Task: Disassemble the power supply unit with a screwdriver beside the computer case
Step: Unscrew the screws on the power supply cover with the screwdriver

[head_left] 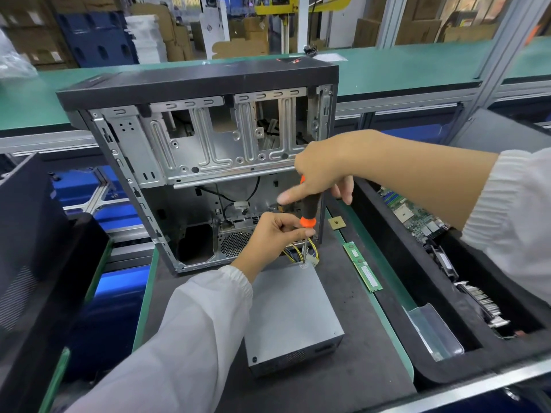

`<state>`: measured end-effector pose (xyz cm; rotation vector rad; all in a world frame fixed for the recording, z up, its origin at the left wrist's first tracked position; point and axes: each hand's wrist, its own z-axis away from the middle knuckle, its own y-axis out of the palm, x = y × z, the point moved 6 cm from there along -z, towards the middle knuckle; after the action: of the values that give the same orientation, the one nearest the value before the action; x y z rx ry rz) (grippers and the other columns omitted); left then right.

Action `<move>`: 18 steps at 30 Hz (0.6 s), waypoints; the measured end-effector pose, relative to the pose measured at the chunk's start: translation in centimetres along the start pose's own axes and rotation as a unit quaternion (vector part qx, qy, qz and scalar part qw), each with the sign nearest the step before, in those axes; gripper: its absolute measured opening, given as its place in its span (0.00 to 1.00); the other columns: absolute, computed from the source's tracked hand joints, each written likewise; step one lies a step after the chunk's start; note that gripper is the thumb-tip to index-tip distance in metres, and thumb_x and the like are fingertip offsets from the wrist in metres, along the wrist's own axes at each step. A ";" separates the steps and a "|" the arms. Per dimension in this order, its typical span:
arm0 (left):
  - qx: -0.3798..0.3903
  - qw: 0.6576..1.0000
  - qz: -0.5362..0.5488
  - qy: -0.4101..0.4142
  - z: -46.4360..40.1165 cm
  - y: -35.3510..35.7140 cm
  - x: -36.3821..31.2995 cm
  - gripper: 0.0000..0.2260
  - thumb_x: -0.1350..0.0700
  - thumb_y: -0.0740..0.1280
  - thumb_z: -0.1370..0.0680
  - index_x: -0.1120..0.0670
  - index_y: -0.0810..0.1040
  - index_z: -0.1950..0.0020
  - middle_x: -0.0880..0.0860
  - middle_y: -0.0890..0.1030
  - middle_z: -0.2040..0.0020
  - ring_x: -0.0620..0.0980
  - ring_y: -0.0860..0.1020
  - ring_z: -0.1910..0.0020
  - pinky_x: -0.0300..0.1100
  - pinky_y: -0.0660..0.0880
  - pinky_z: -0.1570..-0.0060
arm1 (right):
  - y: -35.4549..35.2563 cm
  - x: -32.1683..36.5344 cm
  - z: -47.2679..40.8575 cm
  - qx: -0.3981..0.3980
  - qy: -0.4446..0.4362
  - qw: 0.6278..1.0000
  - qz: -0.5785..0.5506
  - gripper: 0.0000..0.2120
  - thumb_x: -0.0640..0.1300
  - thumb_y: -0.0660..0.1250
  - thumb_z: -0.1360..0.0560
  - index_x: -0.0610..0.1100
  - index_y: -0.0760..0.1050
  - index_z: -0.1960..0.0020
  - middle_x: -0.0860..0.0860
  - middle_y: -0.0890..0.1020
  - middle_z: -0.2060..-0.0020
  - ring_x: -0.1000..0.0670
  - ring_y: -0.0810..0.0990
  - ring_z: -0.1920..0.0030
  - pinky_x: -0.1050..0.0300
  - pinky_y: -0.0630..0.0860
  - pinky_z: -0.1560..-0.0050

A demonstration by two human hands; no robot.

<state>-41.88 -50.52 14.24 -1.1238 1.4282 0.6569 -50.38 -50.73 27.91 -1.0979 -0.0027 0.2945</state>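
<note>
Dark mat (343, 293) bears one power supply (290, 317); both hands (left (268, 234), right (325, 171)) grip one screwdriver (310, 210).

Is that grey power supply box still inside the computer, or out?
Out. The power supply unit lies on the dark mat in front of the open computer case.

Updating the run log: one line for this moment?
right hand: grips screwdriver | left hand: steadies shaft | tip: power supply unit far edge
</note>
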 end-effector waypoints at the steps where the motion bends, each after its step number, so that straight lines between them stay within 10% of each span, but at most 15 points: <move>1: 0.007 1.000 0.005 0.002 0.0 0.2 -0.1 0.08 0.60 0.75 0.27 0.66 0.84 0.56 0.53 0.61 0.74 0.45 0.57 0.72 0.35 0.59 0.66 | 0.2 -0.1 -0.2 0.004 0.004 1.000 0.016 0.34 0.69 0.55 0.25 0.35 0.74 0.53 0.44 0.82 0.74 0.48 0.82 0.75 0.58 0.78 0.71; 7: 0.068 0.997 0.030 -0.014 0.1 0.5 0.2 0.04 0.60 0.72 0.24 0.61 0.82 0.52 0.40 0.66 0.75 0.39 0.64 0.73 0.30 0.66 0.63 | 0.3 1.9 -0.1 -0.003 -0.126 0.984 0.127 0.06 0.45 0.67 0.23 0.46 0.73 0.47 0.49 0.78 0.54 0.47 0.78 0.56 0.55 0.73 0.59; 11: 0.054 0.998 0.029 -0.016 0.7 0.0 0.2 0.09 0.62 0.68 0.22 0.63 0.83 0.43 0.46 0.84 0.60 0.39 0.77 0.59 0.31 0.71 0.53 | 0.3 2.7 0.1 -0.035 -0.157 0.978 0.135 0.16 0.32 0.67 0.29 0.49 0.72 0.47 0.49 0.76 0.46 0.47 0.75 0.50 0.55 0.71 0.60; 15: 0.010 1.000 0.018 -0.005 0.5 -0.1 -0.1 0.04 0.64 0.72 0.25 0.64 0.84 0.54 0.41 0.64 0.77 0.39 0.62 0.74 0.29 0.62 0.66 | -0.1 1.2 0.3 -0.001 -0.072 0.997 0.002 0.23 0.56 0.71 0.27 0.43 0.71 0.41 0.46 0.78 0.55 0.48 0.83 0.66 0.59 0.78 0.68; 18: 0.007 1.000 0.018 -0.008 0.2 0.3 -0.3 0.05 0.62 0.74 0.27 0.59 0.80 0.61 0.42 0.57 0.75 0.44 0.55 0.73 0.37 0.56 0.68 | 0.3 0.1 -0.3 0.023 -0.005 1.000 0.012 0.32 0.66 0.55 0.23 0.35 0.73 0.57 0.43 0.83 0.69 0.49 0.80 0.76 0.61 0.77 0.73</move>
<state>-42.08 -50.13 14.41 -1.0810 1.4403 0.6786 -50.34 -50.81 27.48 -1.0523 0.0080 0.3198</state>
